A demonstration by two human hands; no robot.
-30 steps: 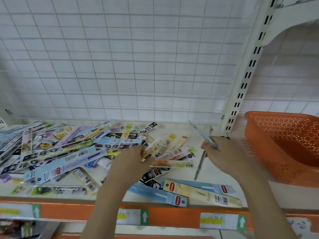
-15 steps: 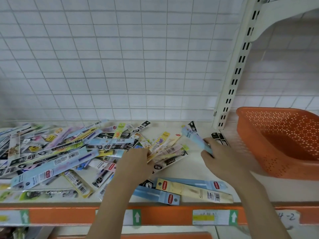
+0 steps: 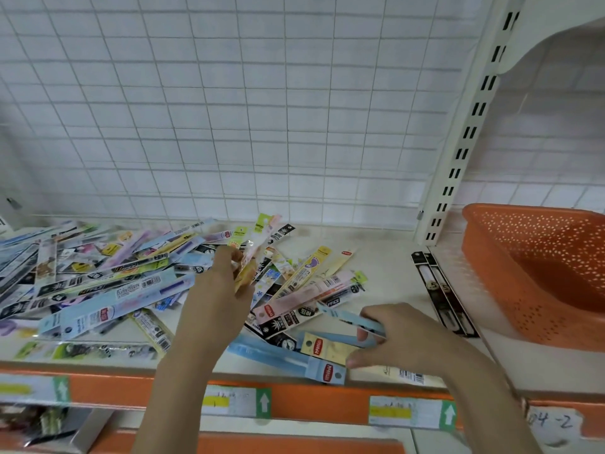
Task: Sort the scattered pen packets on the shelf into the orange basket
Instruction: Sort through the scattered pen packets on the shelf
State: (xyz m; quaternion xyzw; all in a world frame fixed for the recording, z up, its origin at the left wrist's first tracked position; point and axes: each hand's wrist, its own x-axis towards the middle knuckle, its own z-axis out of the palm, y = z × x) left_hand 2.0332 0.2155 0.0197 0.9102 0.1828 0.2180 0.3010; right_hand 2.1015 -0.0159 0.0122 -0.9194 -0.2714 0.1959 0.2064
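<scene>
A wide heap of coloured pen packets (image 3: pixel 108 276) covers the left and middle of the cream shelf (image 3: pixel 386 276). My left hand (image 3: pixel 219 290) grips a few pastel packets (image 3: pixel 258 244) and holds them tilted up above the heap. My right hand (image 3: pixel 409 339) pinches a light blue packet (image 3: pixel 347 317) low over the front of the shelf, its fingertips over a yellow packet (image 3: pixel 327 348) and a blue one (image 3: pixel 294 362). The orange perforated basket (image 3: pixel 491 257) stands at the right, and no packet shows in the part I can see.
Two black packets (image 3: pixel 445 296) lie side by side between the heap and the basket. A white wire grid (image 3: pixel 229 109) backs the shelf and a slotted upright post (image 3: pixel 458 158) rises left of the basket. An orange price rail (image 3: pixel 311 404) runs along the front edge.
My left hand has lifted a few packets out of the heap. My right hand, holding its blue packet, came down and forward to the packets at the front edge.
</scene>
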